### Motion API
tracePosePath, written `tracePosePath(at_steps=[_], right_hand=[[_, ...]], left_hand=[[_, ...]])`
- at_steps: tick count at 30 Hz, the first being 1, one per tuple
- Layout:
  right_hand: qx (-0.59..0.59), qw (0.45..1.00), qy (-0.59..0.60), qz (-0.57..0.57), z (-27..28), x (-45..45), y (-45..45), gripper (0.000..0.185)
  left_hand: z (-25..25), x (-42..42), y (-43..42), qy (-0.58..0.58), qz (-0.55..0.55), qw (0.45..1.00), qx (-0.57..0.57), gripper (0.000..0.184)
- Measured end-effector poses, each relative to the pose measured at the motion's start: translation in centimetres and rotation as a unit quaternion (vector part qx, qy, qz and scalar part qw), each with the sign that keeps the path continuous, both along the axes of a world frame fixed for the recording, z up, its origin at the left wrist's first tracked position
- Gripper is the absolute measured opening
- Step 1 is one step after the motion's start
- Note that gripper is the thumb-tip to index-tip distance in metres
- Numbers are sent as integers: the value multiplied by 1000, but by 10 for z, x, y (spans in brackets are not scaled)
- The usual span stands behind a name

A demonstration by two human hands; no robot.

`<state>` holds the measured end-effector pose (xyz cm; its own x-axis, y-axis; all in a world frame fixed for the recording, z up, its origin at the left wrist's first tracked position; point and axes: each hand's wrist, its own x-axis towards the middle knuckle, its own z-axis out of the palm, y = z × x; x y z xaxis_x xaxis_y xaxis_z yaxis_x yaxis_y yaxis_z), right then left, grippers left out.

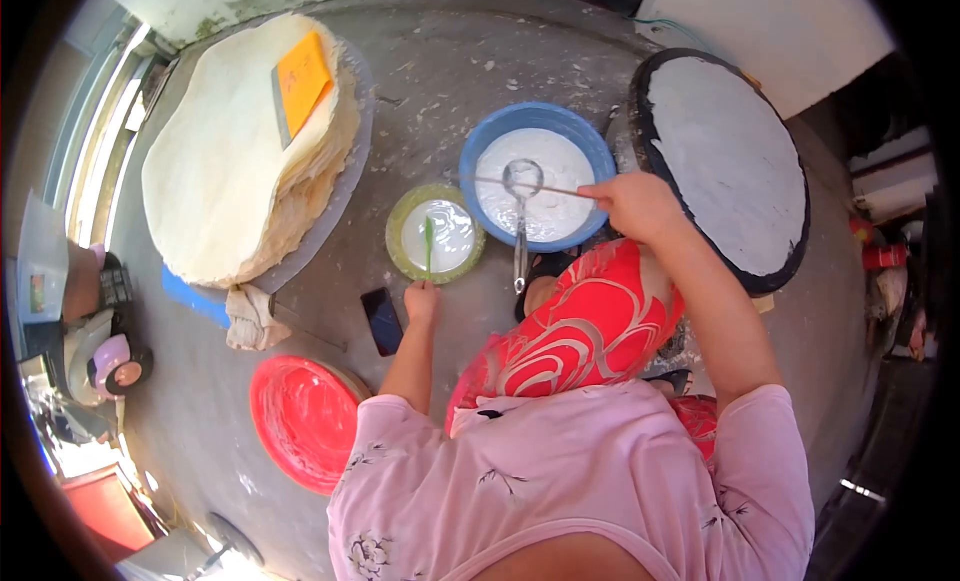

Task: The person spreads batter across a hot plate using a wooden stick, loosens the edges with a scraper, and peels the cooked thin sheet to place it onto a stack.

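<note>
My left hand [421, 299] is closed round the lower end of a slim green utensil [429, 239]; its far end dips into white liquid in a green bowl [396, 243]. Over to the right, my right hand [632, 203] grips a thin wooden stick [560, 190], held level across a blue basin [600, 153] of white batter [555, 216]. A metal ladle [521, 226] lies over the basin's near rim, its round head under the stick. Beside my right forearm is a round black-rimmed griddle [803, 181], coated with a white layer [730, 161].
A tall stack of thin round sheets [225, 151] stands at left, an orange scraper [303, 81] on top. A folded cloth [252, 319] hangs below it. On the floor lie a phone [381, 321] and a red basin [262, 421]. Pale walls border the back.
</note>
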<state>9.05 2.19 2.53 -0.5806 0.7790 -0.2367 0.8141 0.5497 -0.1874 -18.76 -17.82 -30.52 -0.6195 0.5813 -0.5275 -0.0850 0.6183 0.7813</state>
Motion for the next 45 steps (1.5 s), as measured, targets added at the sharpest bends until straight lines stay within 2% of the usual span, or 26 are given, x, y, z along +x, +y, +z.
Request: tracePosePath(at_steps=[2, 3, 4, 5, 6, 8, 10, 12, 13, 15, 16, 18, 19, 21, 23, 26, 30, 32, 35, 36, 39, 41, 42, 43, 44, 45], right_hand=[[19, 998, 0, -61, 17, 22, 9, 31], [56, 995, -22, -76, 23, 33, 10, 30], [60, 994, -25, -93, 24, 45, 12, 30], [53, 988, -96, -111, 18, 56, 16, 29], [43, 977, -164, -126, 11, 66, 17, 28], [33, 974, -178, -138, -18, 85, 14, 21], [24, 971, -189, -144, -24, 96, 8, 18], [-202, 939, -75, -267, -23, 101, -3, 22], [-200, 939, -71, -271, -29, 112, -9, 22], [-280, 897, 141, -311, -49, 144, -22, 30], [-279, 896, 145, -313, -48, 153, -32, 30], [-328, 826, 298, -347, -42, 167, -55, 37], [-326, 824, 304, -351, -41, 175, -65, 37], [-343, 762, 417, -357, -39, 190, -85, 37], [-328, 743, 450, -373, -32, 202, -106, 37], [-286, 709, 497, -410, -29, 226, -138, 37], [-258, 665, 547, -438, -34, 260, -175, 38], [-223, 643, 547, -488, -36, 275, -195, 37], [-186, 597, 566, -537, -53, 299, -221, 35], [-185, 593, 568, -540, -57, 306, -229, 35], [-155, 589, 558, -564, -74, 323, -248, 32], [-74, 651, 475, -588, -96, 332, -254, 31], [-74, 649, 475, -590, -95, 328, -256, 31], [50, 750, 322, -575, -94, 321, -254, 32], [172, 815, 153, -531, -93, 313, -250, 33], [172, 815, 154, -532, -93, 304, -245, 33]], left_hand=[[-32, -4, -2, 68, -72, 994, -39, 25], [-14, 7, 2, 65, -89, 993, -33, 25], [31, 20, 4, 148, -117, 980, -65, 28], [62, 29, 5, 232, -140, 958, -96, 31], [74, 34, 6, 234, -152, 956, -90, 31], [87, 39, 6, 262, -166, 944, -111, 36], [63, 34, 1, 256, -165, 951, -60, 37], [53, 32, -1, 248, -162, 955, -10, 38], [62, 35, -1, 244, -163, 956, 13, 38], [77, 40, 2, 243, -165, 955, 39, 37], [84, 42, 3, 216, -148, 963, 61, 36], [100, 48, 7, 192, -136, 968, 84, 34], [110, 53, 10, 160, -120, 972, 122, 34], [133, 62, 18, 126, -115, 971, 165, 34], [163, 77, 26, 32, -76, 969, 232, 35], [222, 107, 35, 26, -132, 954, 269, 39], [271, 141, 40, 89, -210, 912, 341, 39], [285, 157, 41, 210, -252, 862, 387, 40], [292, 170, 43, 290, -287, 822, 397, 43], [294, 174, 44, 342, -300, 794, 404, 44], [295, 182, 46, 389, -328, 770, 385, 44], [296, 185, 47, 385, -333, 772, 382, 44], [297, 186, 46, 381, -336, 774, 378, 44], [296, 188, 46, 381, -338, 773, 378, 44], [296, 189, 46, 389, -340, 769, 376, 44], [296, 190, 47, 398, -342, 764, 375, 44]])
